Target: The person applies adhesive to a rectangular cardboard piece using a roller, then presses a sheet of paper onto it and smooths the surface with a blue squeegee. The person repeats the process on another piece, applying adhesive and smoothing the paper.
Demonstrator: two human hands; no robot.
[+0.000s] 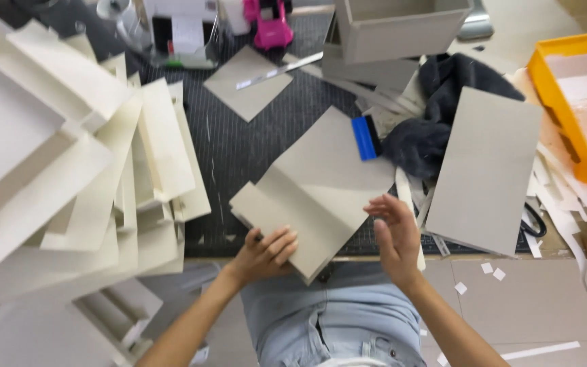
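A folded grey cardboard piece (pixel 321 187) lies at the front edge of the dark cutting mat (pixel 239 146). My left hand (pixel 266 253) grips its near left corner, fingers on top. My right hand (pixel 394 234) hovers open just beside its right edge, palm turned toward the board, holding nothing. A blue scraper (pixel 365 138) rests at the board's far right corner.
Stacks of cream folded cardboard (pixel 90 170) fill the left. A large grey board (pixel 487 170) leans at right over a dark cloth (pixel 436 109). An orange tray (pixel 579 95) sits far right, a grey box (pixel 395 27) behind, a metal ruler (pixel 280 70) on a grey sheet.
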